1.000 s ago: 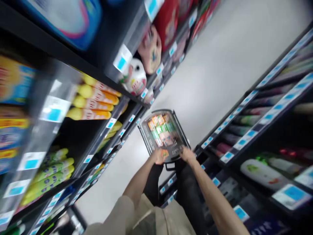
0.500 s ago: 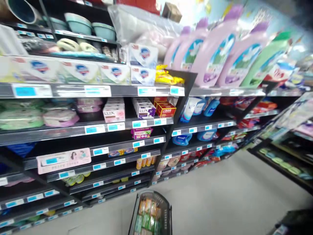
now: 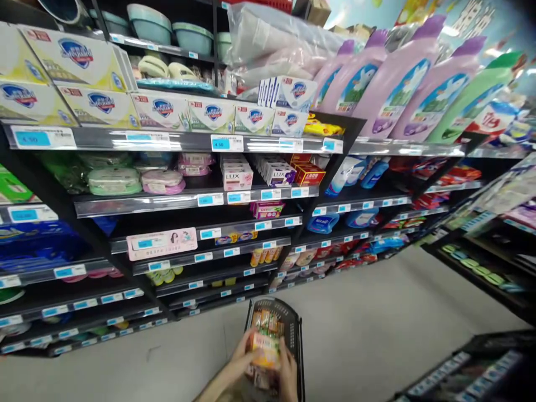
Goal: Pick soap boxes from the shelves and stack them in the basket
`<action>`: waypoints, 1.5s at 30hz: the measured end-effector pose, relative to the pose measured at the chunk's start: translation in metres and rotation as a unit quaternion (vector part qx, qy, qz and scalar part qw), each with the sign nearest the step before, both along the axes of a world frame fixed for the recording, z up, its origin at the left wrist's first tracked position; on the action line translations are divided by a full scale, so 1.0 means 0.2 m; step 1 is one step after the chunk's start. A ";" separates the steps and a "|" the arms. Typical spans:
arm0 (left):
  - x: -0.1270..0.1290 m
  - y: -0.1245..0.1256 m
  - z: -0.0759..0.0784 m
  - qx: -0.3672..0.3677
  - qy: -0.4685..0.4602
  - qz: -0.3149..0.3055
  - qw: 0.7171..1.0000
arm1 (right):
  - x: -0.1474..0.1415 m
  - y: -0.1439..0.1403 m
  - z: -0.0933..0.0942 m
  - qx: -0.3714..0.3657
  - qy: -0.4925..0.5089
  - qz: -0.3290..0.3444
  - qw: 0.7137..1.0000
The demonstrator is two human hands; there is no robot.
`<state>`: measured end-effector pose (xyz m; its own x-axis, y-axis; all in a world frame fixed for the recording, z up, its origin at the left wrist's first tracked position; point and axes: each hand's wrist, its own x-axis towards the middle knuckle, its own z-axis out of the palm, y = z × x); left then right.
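In the head view, both my hands are low in the picture, over a dark shopping basket point(image 3: 300, 340). Between them is an orange-and-yellow pack point(image 3: 266, 352), slightly blurred; its printing is too small to read. My left hand point(image 3: 245, 354) has its fingers closed on the pack's left side. My right hand point(image 3: 288, 368) grips the right side. Beyond the held pack, several small orange and green packs point(image 3: 264, 320) lie in the basket's far end. The near part of the basket is hidden by my hands and forearms.
A dark shelf unit point(image 3: 167, 143) runs along the left, carrying Safeguard boxes point(image 3: 213, 116), LUX boxes point(image 3: 238, 174) and basins point(image 3: 149, 25). Large purple-capped detergent bottles point(image 3: 402, 81) stand on it farther right. Grey floor point(image 3: 352, 329) lies between it and the right-hand shelves point(image 3: 486, 268).
Both my hands have come into view over the basket, closed on an orange-and-yellow pack. The view has shifted left, so shelves and basket appear farther right, and the picture is sharper.
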<state>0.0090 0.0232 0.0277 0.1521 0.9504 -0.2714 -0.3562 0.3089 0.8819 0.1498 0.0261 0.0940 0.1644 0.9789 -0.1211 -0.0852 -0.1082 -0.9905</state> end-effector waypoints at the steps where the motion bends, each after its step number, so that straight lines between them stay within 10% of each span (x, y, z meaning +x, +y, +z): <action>1: -0.01 0.01 0.01 0.010 -0.017 -0.002 1.000 | 0.00 -0.01 -0.04 -0.026 0.018 -0.032 0.999; 12: -0.15 0.06 0.50 0.154 -0.069 -0.015 0.986 | -0.10 0.03 0.29 0.026 0.142 -0.147 0.978; 39: -0.19 0.07 0.50 0.188 0.020 -0.007 0.982 | -0.18 0.05 0.28 0.060 0.112 -0.187 0.974; 42: -0.18 0.06 0.50 0.263 0.059 0.051 0.962 | -0.20 0.06 0.27 0.070 0.052 -0.197 0.977; 45: -0.18 0.06 0.54 0.391 0.154 0.107 0.901 | -0.22 0.06 0.29 0.043 0.076 -0.063 0.994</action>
